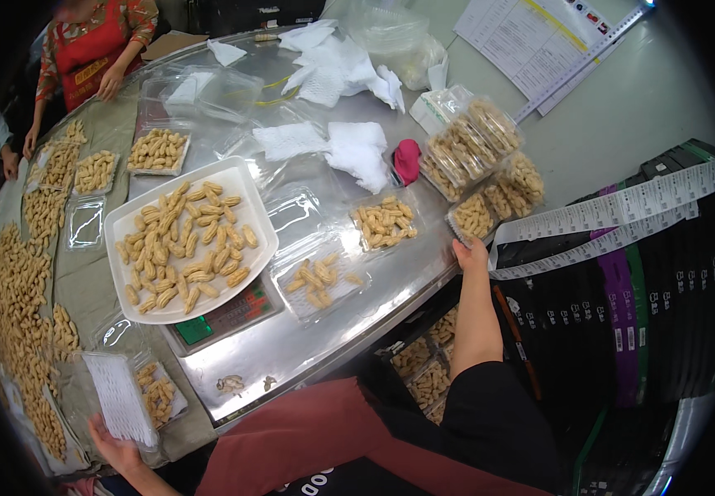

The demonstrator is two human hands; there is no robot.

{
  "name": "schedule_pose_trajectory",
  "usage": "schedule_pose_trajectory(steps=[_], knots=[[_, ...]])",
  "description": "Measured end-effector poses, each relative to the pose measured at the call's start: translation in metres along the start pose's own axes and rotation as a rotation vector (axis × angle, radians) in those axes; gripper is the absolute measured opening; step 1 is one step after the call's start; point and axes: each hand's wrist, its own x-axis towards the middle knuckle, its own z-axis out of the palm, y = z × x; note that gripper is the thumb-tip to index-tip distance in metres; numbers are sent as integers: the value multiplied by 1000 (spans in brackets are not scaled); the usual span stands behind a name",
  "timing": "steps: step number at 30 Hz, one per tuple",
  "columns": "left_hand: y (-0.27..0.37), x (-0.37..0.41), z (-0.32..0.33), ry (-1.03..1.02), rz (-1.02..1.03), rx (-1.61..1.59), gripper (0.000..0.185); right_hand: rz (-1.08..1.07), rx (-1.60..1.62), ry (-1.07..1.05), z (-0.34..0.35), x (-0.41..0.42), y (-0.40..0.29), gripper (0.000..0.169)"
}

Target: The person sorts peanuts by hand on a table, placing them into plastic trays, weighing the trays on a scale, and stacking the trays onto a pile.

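At the lower left, my left hand (119,447) grips the near end of a clear plastic tray lined with a white foam net (123,397). This tray tilts against an open container of peanuts (156,392). My right hand (474,255) reaches to the table's right edge, at the near corner of a filled peanut pack (471,217); some of its fingers are hidden. More filled packs (466,146) are stacked behind. Mid-table, a white tray of peanuts (187,251) rests on a digital scale (233,316). Two peanut containers, one sparsely filled (319,284) and one fuller (385,222), lie right of it.
Loose peanuts (16,310) spread along the left cloth. White foam nets (333,68) and clear lids (202,93) lie at the back. A crate of peanut packs (422,372) is below the table edge. Label strips (611,204) drape over black crates (580,322). Another person's hand (111,82) rests far left.
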Motion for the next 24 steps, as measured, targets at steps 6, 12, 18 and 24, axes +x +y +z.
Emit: schedule_pose_trajectory(steps=[6,12,18,24], knots=[[-19,-9,11,51,-26,48,38,87,350,157,16,-9,-3,37],[-32,12,31,46,-34,80,39,194,610,149,32,0,7,35],[-26,9,53,21,24,91,39,145,484,197,56,-8,24,30],[-16,22,44,112,26,39,44,131,411,208,46,-39,33,27]])
